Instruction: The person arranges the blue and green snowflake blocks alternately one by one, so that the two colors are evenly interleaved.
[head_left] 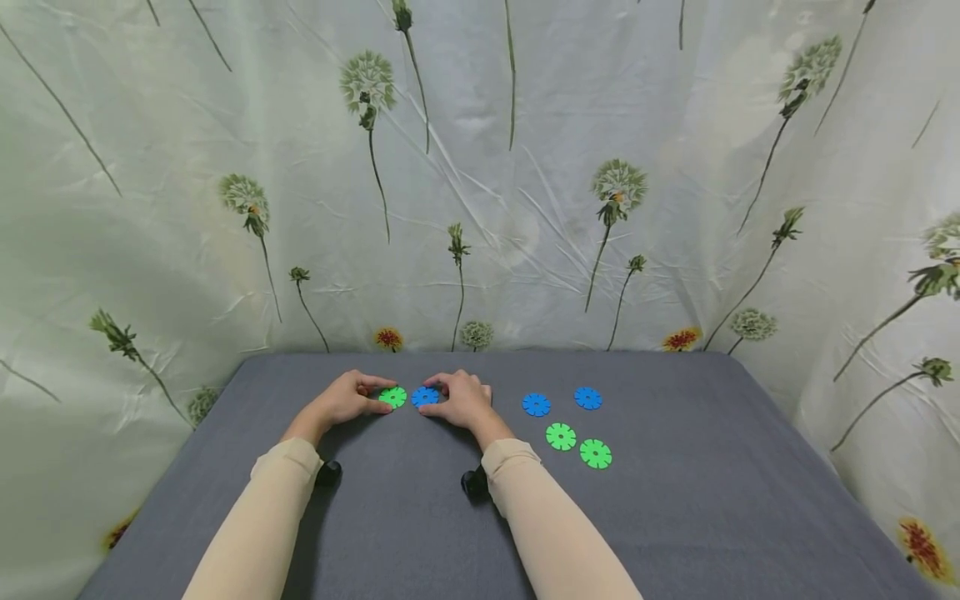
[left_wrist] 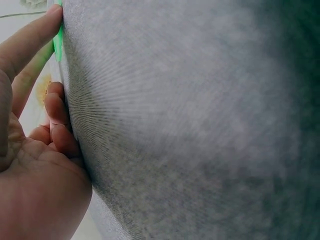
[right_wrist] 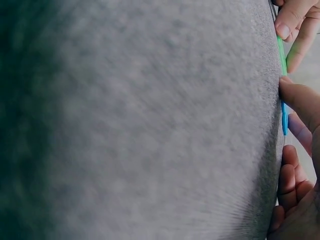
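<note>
Nearest to you, your cream sleeves (head_left: 266, 508) cross the grey cloth (head_left: 405, 533), and off to the right a loose green disc (head_left: 596, 454) lies flat, with a second green disc (head_left: 561, 437) just beyond and left of it. Farther out, your left hand (head_left: 345, 402) pinches a slotted green disc (head_left: 394, 397) by its near and far edges; your right hand (head_left: 467, 402) grips a slotted blue disc (head_left: 425, 397) the same way, just to the right, a narrow gap between the two. Being round, neither has a long axis: the notches radiate outward, the faces point up, and the pair lines up left to right. Expect thin, light, fairly stiff plastic, perhaps slippery; take it by opposite rims and avoid bending it at the notches. About level with your hands, rightward, lie a loose blue disc (head_left: 536, 405) and, slightly farther, another blue disc (head_left: 588, 398). Behind hangs a dandelion-print backdrop (head_left: 540, 200).
</note>
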